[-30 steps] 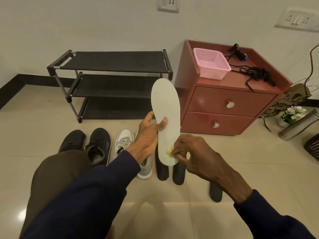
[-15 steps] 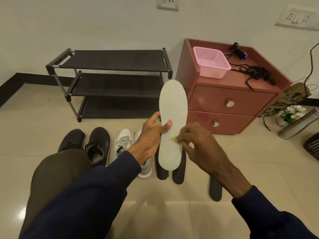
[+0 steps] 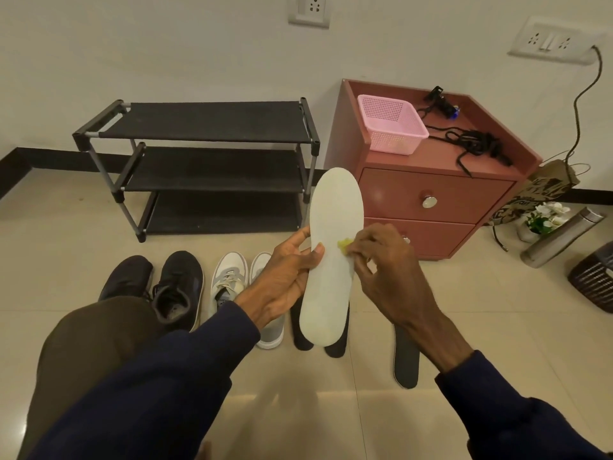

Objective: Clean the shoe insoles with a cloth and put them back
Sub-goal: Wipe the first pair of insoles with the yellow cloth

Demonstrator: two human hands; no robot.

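My right fingers (image 3: 361,257) are bunched round a small yellow cloth (image 3: 345,244), pinching it and pressing it to the face of the white insole (image 3: 335,210) about midway along its length. The left thumb (image 3: 316,252) lies over the insole's edge with the other fingers behind, so the left hand (image 3: 285,280) grips it upright, toe end up and heel hanging above the floor (image 3: 497,310). As I read it, that hold stiffens the soft sheet against the rubbing and turns its face to my camera. The right hand (image 3: 388,280) comes in from the side. I judge the wiping to be only partway along this one.

Below, three dark insoles lie on the tiles. Two (image 3: 300,333) sit side by side under the white one and a third (image 3: 405,356) lies apart to the right, likely kept within reach. White trainers (image 3: 229,280) and black shoes (image 3: 175,287) stand in a row to the left, toes toward the shoe rack (image 3: 212,121), ready for refitting. A red cabinet (image 3: 431,194) carrying a pink basket (image 3: 391,127) stands at right.
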